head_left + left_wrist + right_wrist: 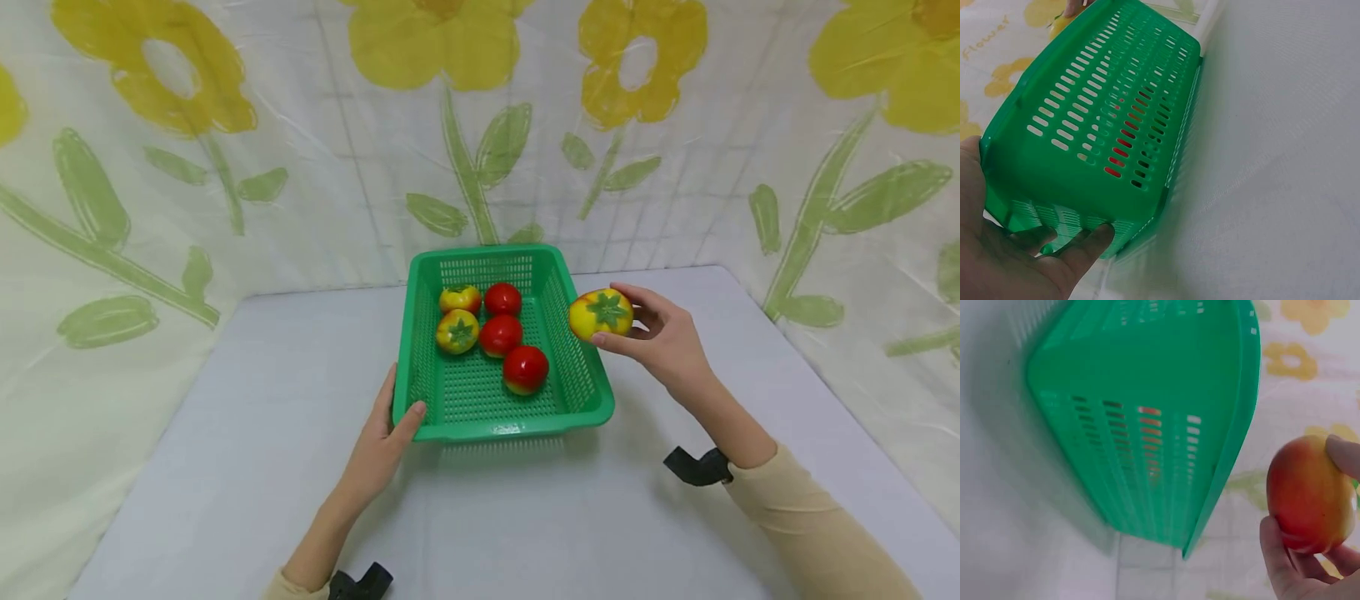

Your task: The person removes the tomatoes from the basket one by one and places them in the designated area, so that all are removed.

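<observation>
A green plastic basket stands on the table. My left hand grips its near left corner, thumb over the rim and fingers against the outer wall; the left wrist view shows that hand too. My right hand holds a yellow-and-red fruit with a green star-shaped cap, raised near the basket's right rim. From the right wrist, the fruit shows its red side between thumb and fingers. Inside the basket lie three red fruits and two yellowish ones.
A white cloth covers the table on both sides of the basket. Behind it hangs a pale curtain with printed yellow flowers, close to the basket's far side. Black straps sit at both wrists.
</observation>
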`<act>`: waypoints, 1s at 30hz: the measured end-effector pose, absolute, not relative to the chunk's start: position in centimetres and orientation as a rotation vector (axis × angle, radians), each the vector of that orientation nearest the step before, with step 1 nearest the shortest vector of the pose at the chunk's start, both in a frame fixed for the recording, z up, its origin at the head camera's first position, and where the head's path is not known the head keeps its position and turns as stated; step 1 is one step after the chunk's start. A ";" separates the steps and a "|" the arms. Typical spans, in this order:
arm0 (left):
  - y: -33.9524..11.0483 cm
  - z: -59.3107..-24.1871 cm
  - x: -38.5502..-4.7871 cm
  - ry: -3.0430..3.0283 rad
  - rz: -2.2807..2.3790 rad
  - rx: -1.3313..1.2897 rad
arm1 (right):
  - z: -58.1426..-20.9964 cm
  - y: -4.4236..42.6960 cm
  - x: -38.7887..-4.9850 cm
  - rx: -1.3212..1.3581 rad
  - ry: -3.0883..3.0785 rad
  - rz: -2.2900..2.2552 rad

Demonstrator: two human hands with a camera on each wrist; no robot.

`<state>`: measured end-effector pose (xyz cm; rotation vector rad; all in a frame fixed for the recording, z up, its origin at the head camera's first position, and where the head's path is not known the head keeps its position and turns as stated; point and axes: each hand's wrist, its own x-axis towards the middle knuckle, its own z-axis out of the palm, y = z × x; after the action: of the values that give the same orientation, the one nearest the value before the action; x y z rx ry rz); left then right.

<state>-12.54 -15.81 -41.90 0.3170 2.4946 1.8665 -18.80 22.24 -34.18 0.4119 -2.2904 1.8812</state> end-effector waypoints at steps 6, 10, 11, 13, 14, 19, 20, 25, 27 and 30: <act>-15.8 -41.9 -12.6 2.500 1.852 0.327 | -34.6 24.0 -19.4 0.343 -2.265 1.844; -15.6 -41.9 -12.6 2.501 1.858 0.340 | -35.3 25.5 -19.9 0.279 -2.314 1.777; -15.6 -41.9 -12.6 2.500 1.859 0.346 | -35.5 25.9 -20.0 0.254 -2.332 1.744; -15.5 -41.8 -12.6 2.494 1.863 0.352 | -35.9 26.5 -20.3 0.197 -2.366 1.675; -15.5 -41.8 -12.6 2.491 1.864 0.353 | -36.1 26.7 -20.4 0.175 -2.378 1.649; -15.7 -41.7 -12.4 2.501 1.861 0.331 | -37.1 27.3 -21.8 0.138 -2.450 1.602; -15.7 -41.7 -12.4 2.504 1.858 0.328 | -37.3 27.5 -22.2 0.145 -2.468 1.605; -15.8 -41.7 -12.4 2.505 1.851 0.324 | -38.8 28.9 -24.3 0.214 -2.595 1.588; -15.8 -41.7 -12.4 2.503 1.854 0.321 | -39.5 29.5 -25.3 0.256 -2.659 1.558; -15.8 -41.7 -12.4 2.498 1.862 0.317 | -40.5 30.1 -26.6 0.310 -2.752 1.513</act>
<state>-12.39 -15.80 -41.74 0.3166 2.4976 1.8619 -26.59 30.13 -40.49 0.3104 -2.7516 1.5127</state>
